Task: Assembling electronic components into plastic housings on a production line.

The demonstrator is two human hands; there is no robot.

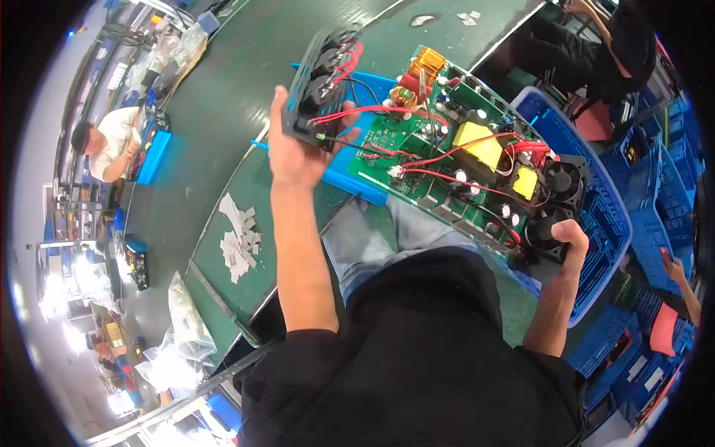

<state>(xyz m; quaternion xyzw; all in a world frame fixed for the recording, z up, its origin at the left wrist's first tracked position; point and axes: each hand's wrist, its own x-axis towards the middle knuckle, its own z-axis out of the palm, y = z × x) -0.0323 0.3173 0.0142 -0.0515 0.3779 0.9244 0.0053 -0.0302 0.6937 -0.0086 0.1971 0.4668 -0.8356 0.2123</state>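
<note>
Where the green work surface [212, 119] stretches away on your left: a co-worker [112, 141] in a white top bends over a blue-sided unit [154, 158].
Near bench edge: a clear plastic bag [186, 320] lies crumpled, with torn pale scraps [237, 249] just beyond it.
Left hand: your left hand [298, 153] holds up a black fan panel [322, 86], thumb on one side and fingers on the other, around its lower end.
Wiring: red wires [376, 109] run from that panel across to the green circuit board [380, 138].
Board: it sits tilted in front of you, above your jeans [357, 238], with blue sheet metal [342, 175] showing at its left end; a copper coil [428, 61] and yellow-wrapped blocks [477, 145] stand on it.
Fan end: two small black fans [564, 179] sit at its right end.
Right hand: your right hand [572, 242] has its thumb against the lower fan; the fingers are hidden, so you cannot tell how tightly they grip.
Crate: a blue plastic crate [623, 216] stands just beyond the fans.
</note>
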